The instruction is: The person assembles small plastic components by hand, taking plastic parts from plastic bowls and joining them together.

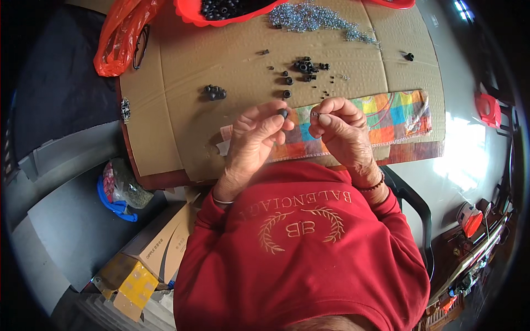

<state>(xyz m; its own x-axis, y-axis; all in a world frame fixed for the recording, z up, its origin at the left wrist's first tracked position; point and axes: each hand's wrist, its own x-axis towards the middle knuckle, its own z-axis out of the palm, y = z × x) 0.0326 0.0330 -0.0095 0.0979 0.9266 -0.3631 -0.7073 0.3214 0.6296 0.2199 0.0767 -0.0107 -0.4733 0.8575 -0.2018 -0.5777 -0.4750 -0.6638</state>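
My left hand [255, 139] pinches a small black round part [283, 113] between thumb and forefinger. My right hand [341, 131] pinches a tiny metal ring [315, 115] at its fingertips, a few centimetres to the right of the black part. Both hands hover over a checked, many-coloured cloth [389, 117] at the near edge of a cardboard-covered table [182, 105]. Beyond the hands lie loose black parts [305, 66] and a small cluster of joined black parts [215, 92]. A heap of small silvery rings [309, 16] lies at the far side.
A red bowl [193, 14] of black parts stands at the far edge, an orange plastic bag [118, 38] at the far left corner. Cardboard boxes [157, 245] and a blue bag [118, 190] sit on the floor at my left. A black chair arm [414, 201] is at my right.
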